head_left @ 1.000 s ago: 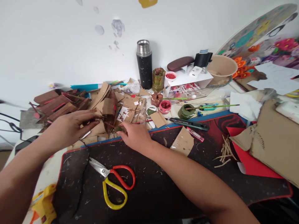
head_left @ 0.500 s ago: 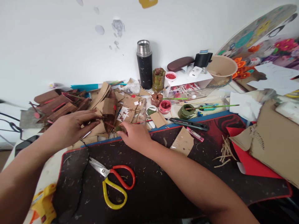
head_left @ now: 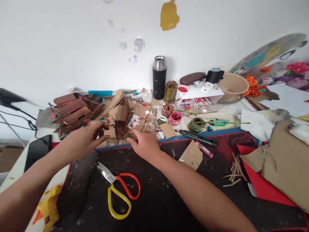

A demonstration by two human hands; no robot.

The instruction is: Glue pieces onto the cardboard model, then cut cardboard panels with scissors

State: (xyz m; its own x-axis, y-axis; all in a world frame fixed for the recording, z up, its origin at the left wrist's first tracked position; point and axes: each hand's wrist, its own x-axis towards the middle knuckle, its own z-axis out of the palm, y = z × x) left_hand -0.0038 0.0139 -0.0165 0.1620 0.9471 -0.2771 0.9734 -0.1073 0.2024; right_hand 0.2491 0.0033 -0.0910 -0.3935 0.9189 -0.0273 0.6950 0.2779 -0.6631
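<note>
A small brown-painted cardboard model with a red spot stands among cardboard scraps, between my hands. My right hand is closed at its lower front edge, with curled fingers around a small greenish part there; the fingertips are partly hidden. To the left, my left hand is held with thumb and fingers apart and nothing visible between them. Behind that hand lies a pile of similar brown models with red details. Scissors with one red and one yellow handle lie partly open on the dark mat.
A black flask stands by the wall. Paint pots, including a green one, sit right of the scraps. A utility knife lies at the mat's edge. A yellow glue gun and a phone lie left.
The view has tilted up and turned left, so things appear lower and further right. My left fingers have spread slightly beside the model; my right hand stays at its front edge.
</note>
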